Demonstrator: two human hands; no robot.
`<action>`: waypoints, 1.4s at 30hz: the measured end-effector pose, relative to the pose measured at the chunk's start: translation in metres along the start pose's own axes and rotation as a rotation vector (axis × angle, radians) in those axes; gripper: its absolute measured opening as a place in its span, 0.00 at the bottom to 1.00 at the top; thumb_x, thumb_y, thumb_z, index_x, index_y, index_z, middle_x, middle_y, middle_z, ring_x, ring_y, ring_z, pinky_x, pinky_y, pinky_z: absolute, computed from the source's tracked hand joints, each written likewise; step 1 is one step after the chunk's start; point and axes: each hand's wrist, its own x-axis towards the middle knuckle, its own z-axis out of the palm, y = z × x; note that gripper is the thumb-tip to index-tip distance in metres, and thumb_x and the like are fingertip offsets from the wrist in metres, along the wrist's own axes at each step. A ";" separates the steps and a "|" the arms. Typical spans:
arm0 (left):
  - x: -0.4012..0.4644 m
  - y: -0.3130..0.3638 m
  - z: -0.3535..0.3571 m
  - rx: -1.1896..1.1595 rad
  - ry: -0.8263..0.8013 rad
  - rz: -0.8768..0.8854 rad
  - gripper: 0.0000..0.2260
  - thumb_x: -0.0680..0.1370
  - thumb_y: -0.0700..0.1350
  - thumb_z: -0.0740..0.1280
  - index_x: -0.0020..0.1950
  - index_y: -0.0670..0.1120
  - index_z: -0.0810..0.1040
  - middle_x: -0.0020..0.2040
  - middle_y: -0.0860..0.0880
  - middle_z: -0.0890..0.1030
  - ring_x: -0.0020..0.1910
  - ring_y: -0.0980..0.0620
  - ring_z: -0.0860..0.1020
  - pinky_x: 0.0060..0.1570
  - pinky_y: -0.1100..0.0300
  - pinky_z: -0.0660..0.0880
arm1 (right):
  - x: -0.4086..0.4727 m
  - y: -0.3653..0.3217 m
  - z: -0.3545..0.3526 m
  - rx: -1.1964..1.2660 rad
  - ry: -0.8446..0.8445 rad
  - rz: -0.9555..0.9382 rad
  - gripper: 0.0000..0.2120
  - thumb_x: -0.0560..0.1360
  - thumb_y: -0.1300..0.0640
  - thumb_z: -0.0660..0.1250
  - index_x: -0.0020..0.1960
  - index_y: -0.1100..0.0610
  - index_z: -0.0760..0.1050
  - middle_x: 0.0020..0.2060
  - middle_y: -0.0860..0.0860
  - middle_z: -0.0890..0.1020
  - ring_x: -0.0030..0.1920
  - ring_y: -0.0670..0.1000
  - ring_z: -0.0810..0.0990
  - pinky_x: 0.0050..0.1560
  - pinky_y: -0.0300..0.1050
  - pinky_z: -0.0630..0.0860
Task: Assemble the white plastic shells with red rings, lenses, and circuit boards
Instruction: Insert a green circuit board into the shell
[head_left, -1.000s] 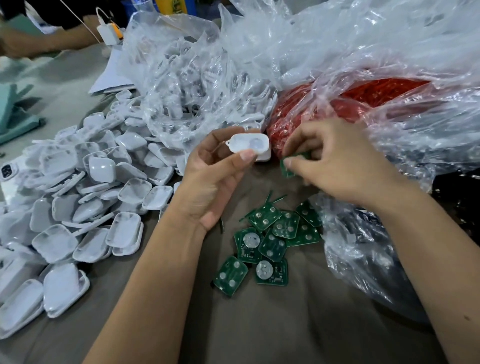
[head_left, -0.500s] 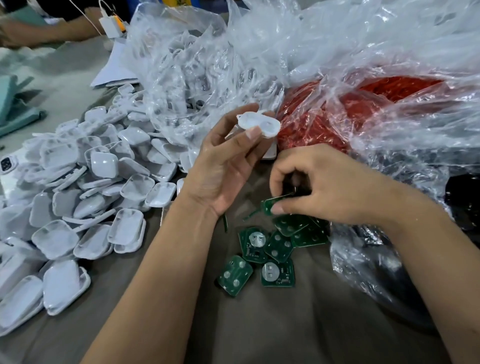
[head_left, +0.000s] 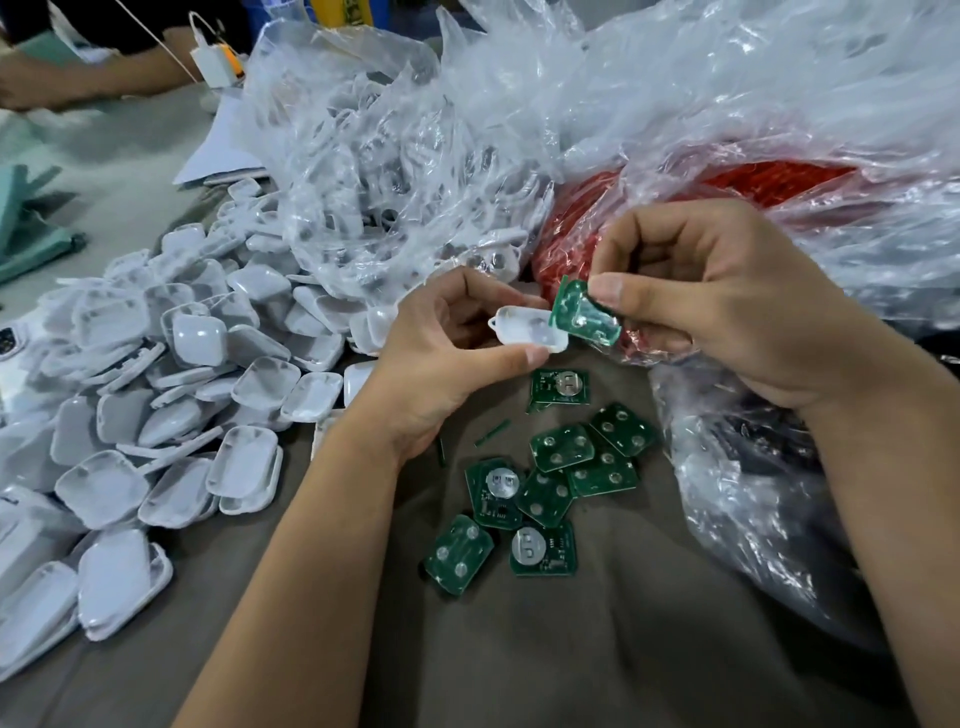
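Left hand pinches white rounded plastic shell; right hand pinches green square circuit board, tilted, touching shell's right edge; loose boards near.

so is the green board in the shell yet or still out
Still out. The right hand pinches the circuit board tilted at the edge of the white shell, which the left hand holds.

White charger, teal cloth far left

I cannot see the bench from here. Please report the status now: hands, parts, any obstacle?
Left hand holds white shell. Right hand pinches green circuit board, its edge at the shell. Board not yet seated. Nothing in between.
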 end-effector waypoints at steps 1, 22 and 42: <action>0.000 0.000 0.000 0.005 0.002 0.001 0.18 0.67 0.36 0.81 0.53 0.41 0.79 0.55 0.43 0.87 0.54 0.45 0.85 0.55 0.51 0.80 | -0.001 0.000 -0.001 -0.001 0.007 0.012 0.06 0.75 0.61 0.72 0.46 0.64 0.79 0.32 0.50 0.80 0.28 0.43 0.74 0.26 0.32 0.70; 0.010 0.003 0.002 -0.282 0.009 0.041 0.22 0.69 0.31 0.75 0.61 0.39 0.76 0.58 0.41 0.85 0.55 0.45 0.84 0.56 0.55 0.80 | 0.000 -0.002 0.023 -0.497 -0.387 0.154 0.08 0.72 0.52 0.80 0.43 0.48 0.80 0.37 0.46 0.83 0.33 0.41 0.79 0.36 0.35 0.76; 0.012 0.000 0.003 -0.238 -0.047 0.083 0.23 0.67 0.33 0.80 0.58 0.42 0.76 0.59 0.40 0.85 0.60 0.42 0.83 0.57 0.54 0.79 | 0.006 0.004 0.013 0.429 0.438 0.028 0.09 0.72 0.57 0.75 0.50 0.59 0.81 0.37 0.54 0.83 0.34 0.48 0.78 0.28 0.35 0.68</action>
